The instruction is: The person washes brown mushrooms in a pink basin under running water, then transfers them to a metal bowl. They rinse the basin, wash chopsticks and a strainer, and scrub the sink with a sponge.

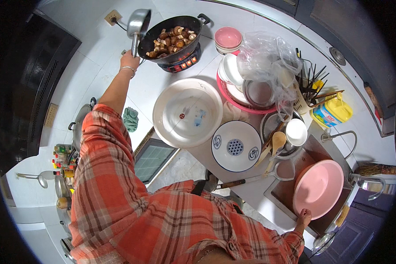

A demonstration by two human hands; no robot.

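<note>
My left hand (130, 61) grips the handle of a metal water ladle (138, 23), whose bowl is tipped sideways at the left rim of a black wok (158, 58). Brown mushrooms (172, 41) lie in the wok, some with pale stems showing. It sits on a round electric cooker (181, 66) with lit red buttons. Far to the right, my right hand (304, 217) is closed on the near rim of a pink basin (320, 191). That basin rests tilted in a metal sink (277, 191); its visible inside holds no objects.
A large pale basin (171, 132) and a blue-patterned white bowl (222, 161) stand at the counter's front. Behind them are stacked pink bowls (228, 38), a red basket (219, 77) of dishes and clear plastic bags (267, 56). A skimmer handle (232, 183) overhangs the edge.
</note>
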